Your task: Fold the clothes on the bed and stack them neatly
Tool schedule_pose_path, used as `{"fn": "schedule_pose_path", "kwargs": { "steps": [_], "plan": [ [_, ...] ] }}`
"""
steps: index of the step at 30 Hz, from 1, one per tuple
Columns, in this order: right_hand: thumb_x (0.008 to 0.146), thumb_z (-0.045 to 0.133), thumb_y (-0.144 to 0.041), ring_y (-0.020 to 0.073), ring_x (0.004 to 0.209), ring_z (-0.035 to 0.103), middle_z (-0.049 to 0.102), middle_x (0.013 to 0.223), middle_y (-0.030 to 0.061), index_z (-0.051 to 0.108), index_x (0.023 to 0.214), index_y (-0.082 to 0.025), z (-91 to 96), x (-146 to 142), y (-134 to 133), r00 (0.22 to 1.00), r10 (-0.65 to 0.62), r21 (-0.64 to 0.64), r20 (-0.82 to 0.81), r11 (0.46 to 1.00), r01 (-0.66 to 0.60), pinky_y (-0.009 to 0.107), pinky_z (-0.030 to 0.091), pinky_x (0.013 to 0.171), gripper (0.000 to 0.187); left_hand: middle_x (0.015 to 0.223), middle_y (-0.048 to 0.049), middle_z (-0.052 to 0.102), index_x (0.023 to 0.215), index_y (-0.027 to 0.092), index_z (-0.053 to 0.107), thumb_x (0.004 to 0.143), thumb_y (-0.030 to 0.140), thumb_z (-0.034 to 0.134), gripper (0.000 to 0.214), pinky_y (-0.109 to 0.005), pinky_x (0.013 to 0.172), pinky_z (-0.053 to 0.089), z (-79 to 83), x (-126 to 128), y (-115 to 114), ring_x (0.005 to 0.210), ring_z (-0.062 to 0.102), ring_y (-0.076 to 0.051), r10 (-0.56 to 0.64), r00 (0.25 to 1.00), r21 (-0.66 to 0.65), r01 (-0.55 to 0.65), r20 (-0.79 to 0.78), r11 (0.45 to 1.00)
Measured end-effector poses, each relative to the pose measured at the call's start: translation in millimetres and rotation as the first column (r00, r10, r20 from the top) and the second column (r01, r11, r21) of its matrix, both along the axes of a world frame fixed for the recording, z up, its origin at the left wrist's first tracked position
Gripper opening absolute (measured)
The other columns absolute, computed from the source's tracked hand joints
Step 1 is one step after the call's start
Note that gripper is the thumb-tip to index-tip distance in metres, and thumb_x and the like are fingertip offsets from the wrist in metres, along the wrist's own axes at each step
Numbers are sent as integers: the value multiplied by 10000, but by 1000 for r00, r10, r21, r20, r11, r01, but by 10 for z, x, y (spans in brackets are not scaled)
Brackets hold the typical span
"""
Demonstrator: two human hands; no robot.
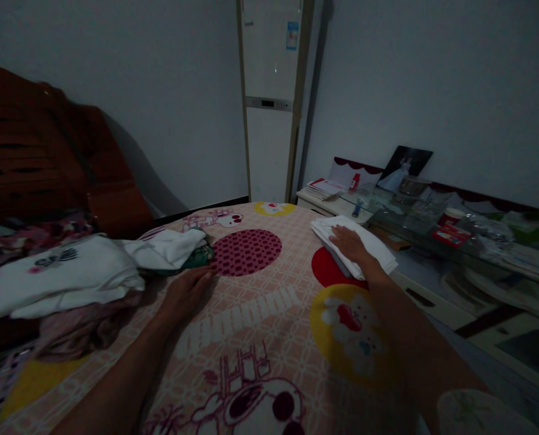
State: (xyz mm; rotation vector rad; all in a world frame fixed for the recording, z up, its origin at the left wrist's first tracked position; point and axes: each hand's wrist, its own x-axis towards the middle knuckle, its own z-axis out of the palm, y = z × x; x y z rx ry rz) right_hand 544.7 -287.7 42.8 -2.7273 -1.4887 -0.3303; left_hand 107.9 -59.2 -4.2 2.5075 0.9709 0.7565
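My right hand (350, 243) lies flat, fingers stretched out, on top of a folded white garment (378, 244). A grey layer shows under that garment's near edge. My left hand (190, 290) rests palm down on the patterned cover (251, 314), fingers extended and holding nothing visible. Just beyond its fingertips lies a dark green cloth (199, 257), partly under a rumpled white garment (167, 249). Further left, a white garment with a dark print (86, 272) lies in a heap over a brownish-pink cloth (88, 323).
A wooden bench (47, 151) stands at the left by the wall. Behind the cover is a tall white cabinet-like appliance (269, 151). Along the right runs a low cabinet with a glass top (391, 208), holding papers (324, 188), a red bottle (354, 182), a photo (405, 166) and a red box (451, 234).
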Motion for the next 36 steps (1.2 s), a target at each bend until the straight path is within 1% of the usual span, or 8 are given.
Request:
{"fn": "schedule_pose_path", "kwargs": {
  "steps": [4, 7, 13, 17, 20, 25, 31, 36],
  "plan": [
    [988, 433, -479, 333, 1457, 316, 351, 1586, 143, 467, 1463, -176, -27, -198, 32, 999, 15, -65, 44, 998, -12, 548, 238, 1176, 564, 1139, -90, 738, 998, 194, 749, 864, 493, 429, 458, -348, 924, 519, -12, 5, 13, 1064, 676, -282, -5, 1000, -1, 5, -1, 1000],
    [988, 434, -463, 344, 1434, 359, 409, 1551, 155, 498, 1439, -170, 22, -426, 140, 999, 22, -15, 23, 1000, -22, 552, 258, 1167, 542, 1152, -90, 735, 1020, 196, 745, 854, 499, 426, 470, -356, 945, 511, -22, 11, 20, 1070, 674, -278, 2, 1000, -10, -2, -10, 1000],
    [993, 456, -404, 277, 1407, 418, 479, 1503, 154, 529, 1408, -149, -84, -1234, 499, 916, 391, 100, -86, 919, -383, 451, 292, 1178, 492, 1193, -97, 719, 1054, 194, 736, 849, 515, 420, 495, -386, 977, 498, -43, 3, 33, 1102, 661, -289, -5, 1000, -34, 5, -15, 999],
    [987, 473, -367, 253, 1354, 492, 536, 1450, 164, 557, 1371, -135, -335, -1534, 692, 869, 454, 100, -195, 891, -443, 400, 371, 1131, 456, 1219, -118, 705, 1058, 178, 738, 848, 498, 432, 489, -405, 1012, 481, -54, -4, 13, 1132, 648, -296, -41, 999, -33, 41, 7, 999],
    [990, 453, -324, 272, 1394, 441, 494, 1481, 185, 547, 1380, -109, -520, -1553, 735, 883, 448, 171, -137, 889, -425, 441, 329, 1161, 456, 1184, -112, 720, 1035, 186, 741, 853, 456, 456, 433, -406, 1012, 484, -31, -2, -45, 1109, 656, -283, -47, 998, -38, 49, 46, 998],
    [976, 420, -297, 278, 1311, 535, 590, 1385, 180, 608, 1309, -129, -723, -1404, 750, 833, 546, 261, -92, 820, -509, 469, 392, 1123, 417, 1140, -103, 736, 1062, 173, 739, 848, 302, 489, 354, -384, 981, 505, 42, 15, -107, 1069, 673, -254, 39, 993, -81, -30, 114, 996],
    [943, 425, -309, 320, 1261, 577, 635, 1327, 175, 655, 1240, -156, -875, -1257, 783, 798, 597, 351, -80, 766, -538, 535, 436, 1084, 406, 1094, -90, 749, 1100, 177, 737, 827, 170, 519, 349, -371, 947, 525, 72, -48, -46, 1009, 689, -230, 228, 945, -104, -208, 233, 972],
    [945, 423, -345, 320, 1254, 584, 639, 1324, 166, 665, 1238, -164, -947, -1175, 788, 774, 624, 383, -104, 744, -548, 532, 442, 1085, 421, 1060, -100, 749, 1083, 157, 730, 827, 125, 507, 342, -366, 919, 531, 106, -107, -3, 966, 689, -228, 284, 928, -75, -274, 240, 959]
  ]
}}
